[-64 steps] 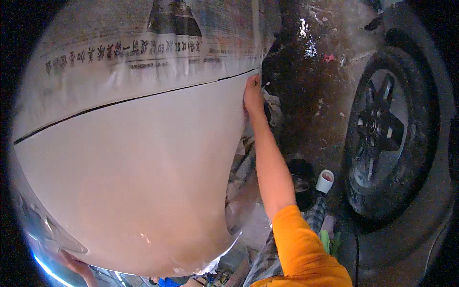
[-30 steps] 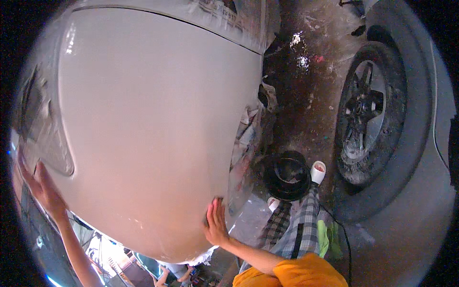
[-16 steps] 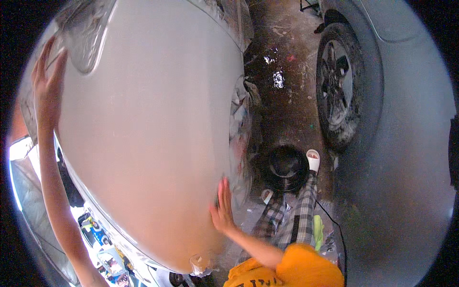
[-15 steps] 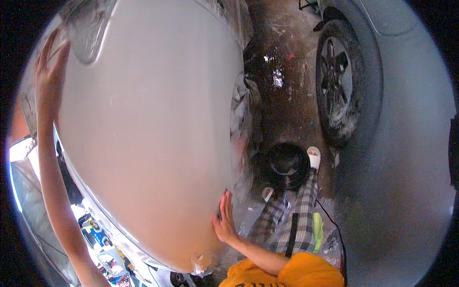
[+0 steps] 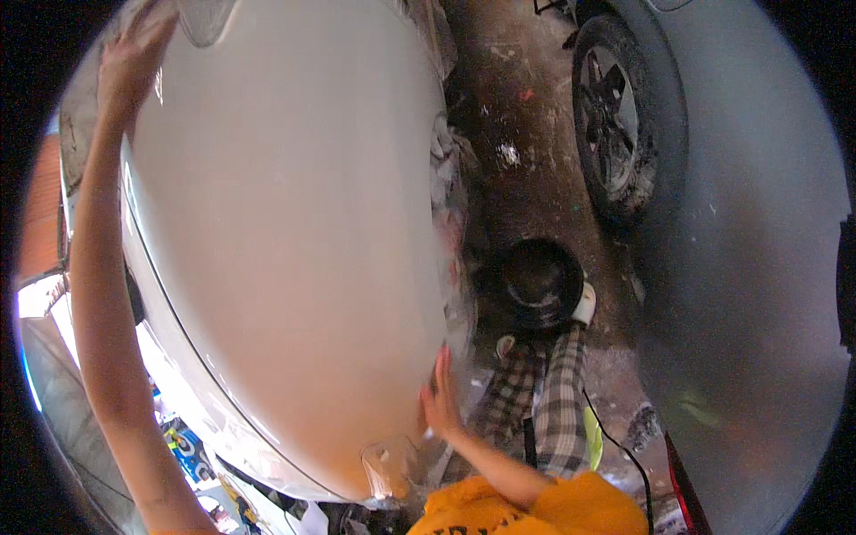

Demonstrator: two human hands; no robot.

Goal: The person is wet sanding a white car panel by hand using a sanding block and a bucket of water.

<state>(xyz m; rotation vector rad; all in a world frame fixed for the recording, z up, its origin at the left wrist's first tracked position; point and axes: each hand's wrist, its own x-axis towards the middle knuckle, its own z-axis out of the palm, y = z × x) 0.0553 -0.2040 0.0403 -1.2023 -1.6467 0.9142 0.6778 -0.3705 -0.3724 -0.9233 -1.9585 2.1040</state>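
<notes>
Wet, dark floor (image 5: pixel 499 80) runs between a grey car body (image 5: pixel 749 267) with its wheel (image 5: pixel 615 116) and a pale car panel (image 5: pixel 285 223), which fills centre-left. Hands well apart. Right hand (image 5: pixel 442 406): at the panel's near right edge, fingers extended (a dark sliver shows beside them; cannot tell if gripped). Left hand (image 5: pixel 134 67): by the panel's upper-left edge; grip and contact unclear near the dim rim. Black tub (image 5: pixel 539 281) stands near the feet.

Dim floor (image 5: pixel 526 192), bright glare lower left, grain, black fisheye rim
</notes>
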